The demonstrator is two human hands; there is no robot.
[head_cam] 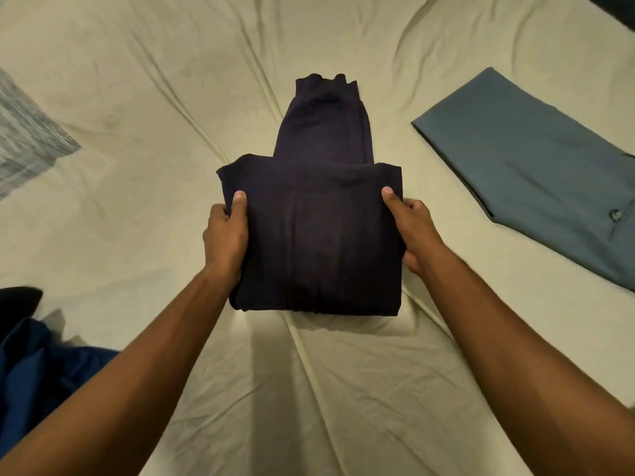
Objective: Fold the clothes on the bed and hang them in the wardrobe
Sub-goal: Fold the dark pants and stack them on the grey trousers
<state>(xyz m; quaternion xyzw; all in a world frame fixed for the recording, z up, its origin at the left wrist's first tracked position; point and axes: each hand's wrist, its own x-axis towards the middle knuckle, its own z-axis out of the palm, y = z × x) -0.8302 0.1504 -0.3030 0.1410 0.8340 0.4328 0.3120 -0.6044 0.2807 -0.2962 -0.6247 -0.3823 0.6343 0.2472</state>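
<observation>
Both hands, left and right, grip soft dark folded trousers, possibly knit, on creased sheet.

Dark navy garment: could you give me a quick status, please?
Left hand and right hand gripping its sides. Dark navy garment part-folded on bed sheet. Nothing obstructing.

Head view, steeply down, near bed

Trousers mid-bed — shirt to their right
</observation>
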